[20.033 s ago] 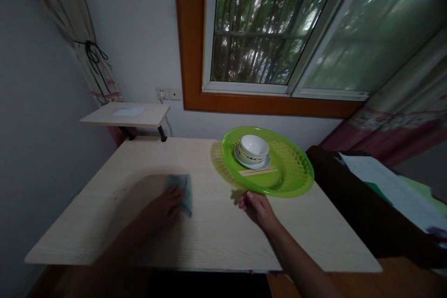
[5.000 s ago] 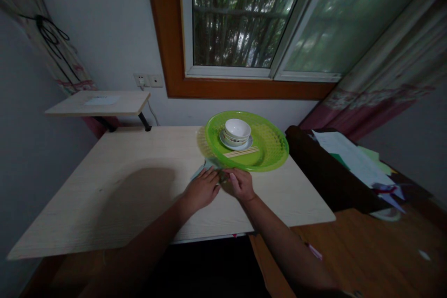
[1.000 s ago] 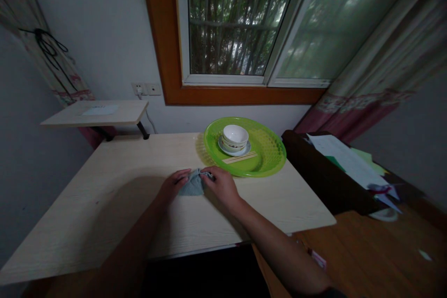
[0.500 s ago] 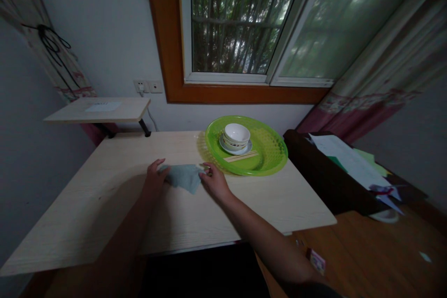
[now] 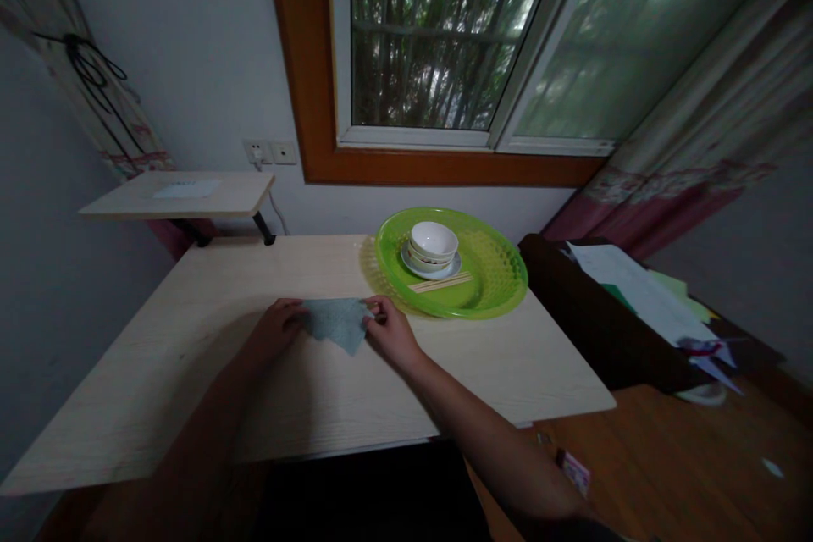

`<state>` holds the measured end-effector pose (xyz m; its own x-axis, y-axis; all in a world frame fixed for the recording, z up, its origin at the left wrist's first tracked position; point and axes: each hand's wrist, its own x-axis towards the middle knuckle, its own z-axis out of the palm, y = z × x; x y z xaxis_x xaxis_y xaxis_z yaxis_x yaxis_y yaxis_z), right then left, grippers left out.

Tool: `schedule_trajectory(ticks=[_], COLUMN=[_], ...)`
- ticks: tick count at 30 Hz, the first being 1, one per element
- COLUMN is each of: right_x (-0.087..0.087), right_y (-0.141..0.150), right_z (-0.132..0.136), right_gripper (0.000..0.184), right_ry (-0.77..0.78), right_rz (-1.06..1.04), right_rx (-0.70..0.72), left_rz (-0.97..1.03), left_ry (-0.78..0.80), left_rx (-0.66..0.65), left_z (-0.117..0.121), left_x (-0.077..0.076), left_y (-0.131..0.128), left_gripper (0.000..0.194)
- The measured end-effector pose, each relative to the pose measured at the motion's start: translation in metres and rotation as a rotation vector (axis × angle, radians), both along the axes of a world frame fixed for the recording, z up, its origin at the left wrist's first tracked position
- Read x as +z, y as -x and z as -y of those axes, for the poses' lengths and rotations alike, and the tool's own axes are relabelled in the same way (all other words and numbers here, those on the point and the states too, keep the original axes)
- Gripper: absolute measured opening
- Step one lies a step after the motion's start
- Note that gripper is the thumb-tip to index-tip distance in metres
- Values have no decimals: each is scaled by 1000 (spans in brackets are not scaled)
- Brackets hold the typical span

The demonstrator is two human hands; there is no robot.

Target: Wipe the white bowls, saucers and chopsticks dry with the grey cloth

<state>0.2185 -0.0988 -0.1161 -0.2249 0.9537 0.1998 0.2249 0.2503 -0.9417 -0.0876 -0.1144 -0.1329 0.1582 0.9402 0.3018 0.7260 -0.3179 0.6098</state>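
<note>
A grey-blue cloth (image 5: 336, 323) is stretched between my two hands, just above or on the pale wooden table (image 5: 406, 398); I cannot tell whether it touches. My left hand (image 5: 278, 328) pinches its left end. At the other end my right hand (image 5: 390, 330) grips the upper right corner between thumb and fingers. The cloth's lower edge hangs uneven, with a point toward me. Behind my right hand, a green plastic basket (image 5: 499, 305) holds stacked white bowls (image 5: 434, 239) on a saucer (image 5: 454, 269), with several chopsticks (image 5: 440, 282) beside them.
A small raised shelf (image 5: 235, 201) on black legs stands at the table's back left, with a paper on it. To the right, a dark brown piece of furniture (image 5: 572, 322) bears papers (image 5: 641, 284). The window (image 5: 445, 59) is behind the table.
One second ago the cloth was bunched between my close hands. My left hand has moved left, spreading the cloth out. The basket and bowls have stayed in place.
</note>
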Motion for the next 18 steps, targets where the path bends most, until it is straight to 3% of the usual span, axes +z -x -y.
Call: schedule_trajectory(ticks=[5, 10, 18], right_x=[33, 74, 115], right_y=[11, 15, 13], right_z=[5, -11, -42], right_gripper=[36, 38, 40], right_ry=[-60, -28, -49], right_rz=[-80, -102, -29], right_rx=[101, 107, 107], left_rz=[-16, -192, -262], left_ry=[21, -45, -84], left_rx=[-21, -134, -84], left_z=[-7, -2, 0], left_x=[2, 10, 13], left_y=[-2, -14, -35], left_gripper=[26, 33, 22])
